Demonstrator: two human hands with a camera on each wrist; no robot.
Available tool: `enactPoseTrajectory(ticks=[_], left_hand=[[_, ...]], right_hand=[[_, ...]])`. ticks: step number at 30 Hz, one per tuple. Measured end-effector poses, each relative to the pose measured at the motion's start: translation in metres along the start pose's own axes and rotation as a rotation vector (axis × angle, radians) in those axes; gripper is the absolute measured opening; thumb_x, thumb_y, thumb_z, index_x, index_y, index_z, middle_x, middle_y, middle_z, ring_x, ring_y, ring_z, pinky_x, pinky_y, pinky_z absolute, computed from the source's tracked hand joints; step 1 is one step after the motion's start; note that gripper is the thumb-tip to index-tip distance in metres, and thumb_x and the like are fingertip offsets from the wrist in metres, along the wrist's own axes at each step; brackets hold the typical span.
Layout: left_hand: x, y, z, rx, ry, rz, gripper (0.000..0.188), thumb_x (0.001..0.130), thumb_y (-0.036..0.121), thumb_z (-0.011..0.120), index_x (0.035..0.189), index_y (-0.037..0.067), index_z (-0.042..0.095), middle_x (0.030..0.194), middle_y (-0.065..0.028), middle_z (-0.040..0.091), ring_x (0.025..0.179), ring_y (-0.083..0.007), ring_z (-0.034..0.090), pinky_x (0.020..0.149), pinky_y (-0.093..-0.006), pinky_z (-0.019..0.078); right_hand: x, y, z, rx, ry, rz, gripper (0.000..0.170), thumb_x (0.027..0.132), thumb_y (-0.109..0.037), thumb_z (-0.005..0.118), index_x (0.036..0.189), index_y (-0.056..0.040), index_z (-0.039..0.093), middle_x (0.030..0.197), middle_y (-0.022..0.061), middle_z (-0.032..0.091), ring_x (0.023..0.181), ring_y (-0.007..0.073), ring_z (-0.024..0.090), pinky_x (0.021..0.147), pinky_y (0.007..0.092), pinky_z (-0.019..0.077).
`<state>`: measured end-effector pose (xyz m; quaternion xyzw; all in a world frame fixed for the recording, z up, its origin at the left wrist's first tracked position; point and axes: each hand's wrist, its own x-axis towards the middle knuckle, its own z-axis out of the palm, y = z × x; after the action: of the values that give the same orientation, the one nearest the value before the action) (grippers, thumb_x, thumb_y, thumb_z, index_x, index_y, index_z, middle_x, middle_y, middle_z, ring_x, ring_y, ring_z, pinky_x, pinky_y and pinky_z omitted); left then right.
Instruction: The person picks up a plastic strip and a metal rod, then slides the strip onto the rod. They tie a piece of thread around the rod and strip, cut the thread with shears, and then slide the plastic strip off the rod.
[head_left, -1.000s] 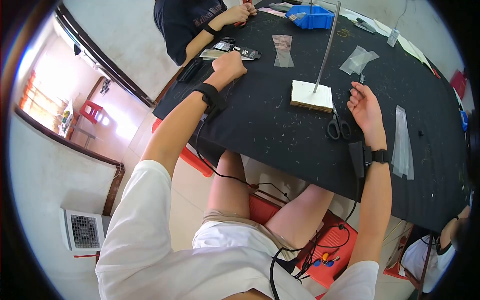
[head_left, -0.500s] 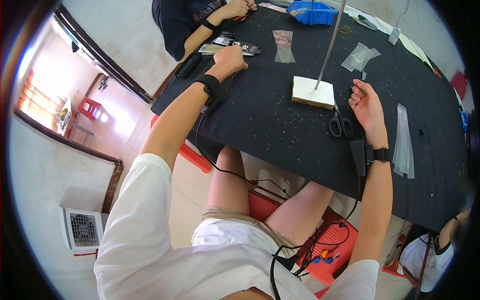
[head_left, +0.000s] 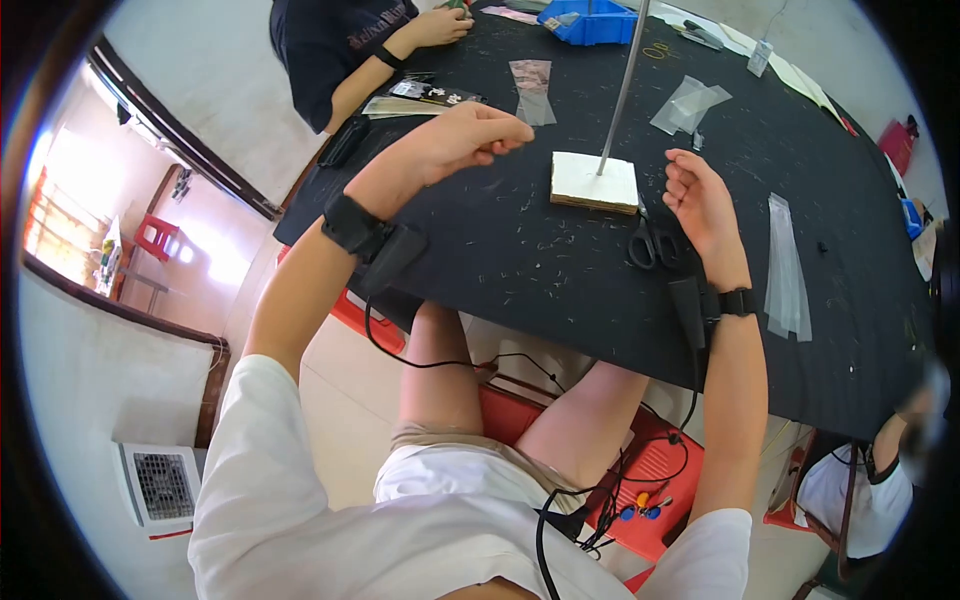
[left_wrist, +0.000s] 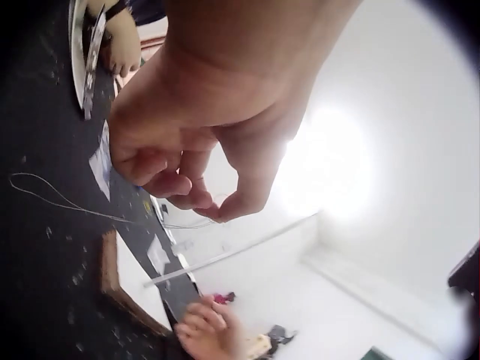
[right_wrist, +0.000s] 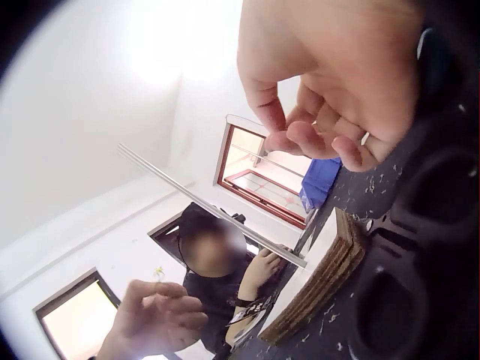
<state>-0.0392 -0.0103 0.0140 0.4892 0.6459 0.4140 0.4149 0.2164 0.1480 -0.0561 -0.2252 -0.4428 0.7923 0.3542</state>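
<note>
Between the fingertips of my left hand (left_wrist: 202,105), I pinch thread (left_wrist: 79,208). My right hand (right_wrist: 337,71) curls; I can't tell if it holds any. Moving thread likely needs a soft pinch.

Wearing a plain white short-sleeved top (head_left: 270,450), beige shorts (head_left: 445,437), and black wrist straps (head_left: 352,222) with chunky black boxes (head_left: 396,258) and black cables (head_left: 415,361) lol.

black packet (head_left: 440,93): white characters, too small to read | dark shirt (head_left: 330,50): lettering, seemingly Latin, illegible
</note>
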Motion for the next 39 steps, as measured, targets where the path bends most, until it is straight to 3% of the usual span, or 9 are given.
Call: enactPoseTrajectory(ticks=[2, 5, 8, 10, 12, 18, 20, 22, 39], left_hand=[[0.000, 0.003, 0.016, -0.180, -0.107, 0.015, 0.018, 0.081, 0.024, 0.058, 0.078, 0.006, 0.059, 0.067, 0.0055, 0.044, 0.062, -0.0032, 0.039, 0.055, -0.0182, 0.0308], [0.006, 0.008, 0.039, -0.474, -0.235, 0.061, 0.016, 0.078, 0.022, 0.062, 0.075, 0.007, 0.062, 0.070, 0.0049, 0.050, 0.062, -0.0027, 0.044, 0.054, -0.0166, 0.0332], [0.023, 0.009, 0.062, -0.495, -0.314, 0.084, 0.016, 0.079, 0.022, 0.062, 0.073, 0.007, 0.061, 0.069, 0.0047, 0.050, 0.062, -0.0026, 0.044, 0.053, -0.0162, 0.0330], [0.035, 0.013, 0.073, -0.502, -0.397, 0.099, 0.017, 0.080, 0.023, 0.061, 0.072, 0.008, 0.060, 0.068, 0.0051, 0.049, 0.061, -0.0028, 0.042, 0.052, -0.0170, 0.0313], [0.041, 0.017, 0.083, -0.473, -0.379, 0.074, 0.018, 0.086, 0.023, 0.053, 0.072, 0.010, 0.053, 0.066, 0.0059, 0.040, 0.061, -0.0030, 0.035, 0.054, -0.0180, 0.0288], [0.061, 0.009, 0.089, -0.529, -0.468, 0.184, 0.015, 0.085, 0.022, 0.054, 0.080, 0.008, 0.054, 0.069, 0.0057, 0.040, 0.061, -0.0032, 0.035, 0.055, -0.0179, 0.0290], [0.060, 0.005, 0.088, -0.570, -0.449, 0.075, 0.014, 0.085, 0.021, 0.054, 0.081, 0.008, 0.054, 0.069, 0.0053, 0.040, 0.062, -0.0036, 0.035, 0.055, -0.0182, 0.0292], [0.059, 0.001, 0.087, -0.569, -0.441, 0.078, 0.014, 0.085, 0.022, 0.054, 0.081, 0.008, 0.054, 0.069, 0.0051, 0.039, 0.062, -0.0037, 0.035, 0.055, -0.0187, 0.0296], [0.067, -0.032, 0.094, -0.860, -0.529, 0.055, 0.020, 0.085, 0.023, 0.055, 0.070, 0.010, 0.052, 0.067, 0.0043, 0.040, 0.065, -0.0078, 0.038, 0.060, -0.0229, 0.0329]], right_hand=[[-0.004, -0.001, 0.007, -0.107, -0.088, -0.096, 0.018, 0.082, -0.014, 0.053, 0.093, -0.0005, 0.059, 0.068, -0.0024, 0.053, 0.058, 0.0048, 0.044, 0.055, 0.0193, 0.0355], [-0.013, -0.003, 0.024, -0.124, -0.193, -0.175, 0.017, 0.082, -0.011, 0.055, 0.093, 0.0010, 0.061, 0.071, -0.0006, 0.056, 0.060, 0.0046, 0.047, 0.056, 0.0183, 0.0361], [-0.016, -0.002, 0.031, -0.128, -0.230, -0.216, 0.017, 0.083, -0.012, 0.056, 0.092, 0.0014, 0.062, 0.073, 0.0010, 0.058, 0.060, 0.0058, 0.048, 0.058, 0.0188, 0.0379], [-0.022, -0.003, 0.040, 0.028, -0.200, -0.222, 0.018, 0.083, -0.013, 0.057, 0.093, 0.0011, 0.061, 0.075, 0.0020, 0.059, 0.061, 0.0064, 0.049, 0.059, 0.0197, 0.0396], [-0.022, -0.005, 0.038, 0.071, -0.207, -0.216, 0.018, 0.083, -0.013, 0.057, 0.094, 0.0008, 0.061, 0.077, 0.0029, 0.061, 0.062, 0.0071, 0.050, 0.060, 0.0206, 0.0407], [-0.017, -0.001, 0.036, 0.058, -0.172, -0.229, 0.018, 0.083, -0.010, 0.056, 0.097, 0.0003, 0.061, 0.081, 0.0032, 0.061, 0.063, 0.0072, 0.051, 0.060, 0.0195, 0.0407], [-0.018, -0.001, 0.037, 0.030, -0.154, -0.217, 0.018, 0.083, -0.010, 0.058, 0.097, -0.0001, 0.061, 0.081, 0.0028, 0.061, 0.064, 0.0066, 0.051, 0.060, 0.0193, 0.0407], [-0.019, 0.002, 0.039, -0.017, -0.130, -0.196, 0.018, 0.082, -0.010, 0.060, 0.097, -0.0001, 0.061, 0.081, 0.0021, 0.061, 0.065, 0.0060, 0.051, 0.060, 0.0190, 0.0406], [-0.012, 0.018, 0.036, -0.095, -0.065, -0.114, 0.019, 0.082, -0.013, 0.060, 0.098, -0.0024, 0.063, 0.078, -0.0005, 0.059, 0.065, 0.0055, 0.049, 0.059, 0.0197, 0.0391]])
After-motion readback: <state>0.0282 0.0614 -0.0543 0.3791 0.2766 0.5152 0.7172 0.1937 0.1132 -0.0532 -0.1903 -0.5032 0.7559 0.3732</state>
